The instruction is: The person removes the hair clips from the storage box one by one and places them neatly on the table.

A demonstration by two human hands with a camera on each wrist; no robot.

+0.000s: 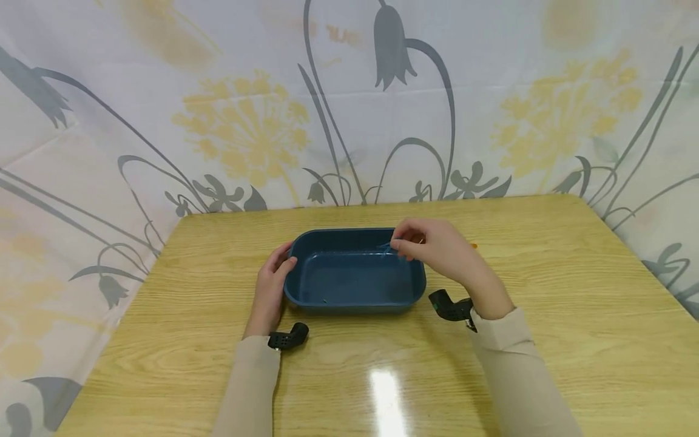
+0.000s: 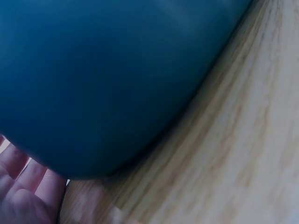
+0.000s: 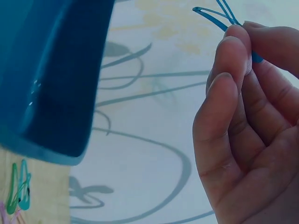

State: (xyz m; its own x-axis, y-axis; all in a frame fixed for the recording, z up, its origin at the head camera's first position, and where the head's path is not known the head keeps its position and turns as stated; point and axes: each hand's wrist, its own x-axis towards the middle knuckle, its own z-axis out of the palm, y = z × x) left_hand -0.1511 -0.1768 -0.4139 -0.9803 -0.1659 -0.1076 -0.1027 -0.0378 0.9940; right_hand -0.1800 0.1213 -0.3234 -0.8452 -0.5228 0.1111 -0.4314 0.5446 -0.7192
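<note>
A dark blue rectangular plastic container (image 1: pixel 357 282) with rounded corners rests on the table. My left hand (image 1: pixel 271 282) grips its left end, thumb over the rim and the other fingers along the outside. In the left wrist view, the container's outer wall (image 2: pixel 103 84) covers much of the picture, and part of the left hand (image 2: pixel 28 193) shows at the lower left. Above the container's far right corner, my right hand (image 1: pixel 437 246) pinches a blue snap hair clip (image 3: pixel 212 18) between thumb and fingertips. The clip's two arms stand apart. Its other end is partly hidden by the fingers.
On the table beside the container lie a green hair clip (image 3: pixel 12 189), a light blue hair clip (image 3: pixel 24 186) and some pink ones at the picture's edge. An orange tip (image 1: pixel 474 246) shows behind the right wrist. A flower-patterned curtain (image 1: pixel 349 121) hangs behind the wooden table (image 1: pixel 573 291).
</note>
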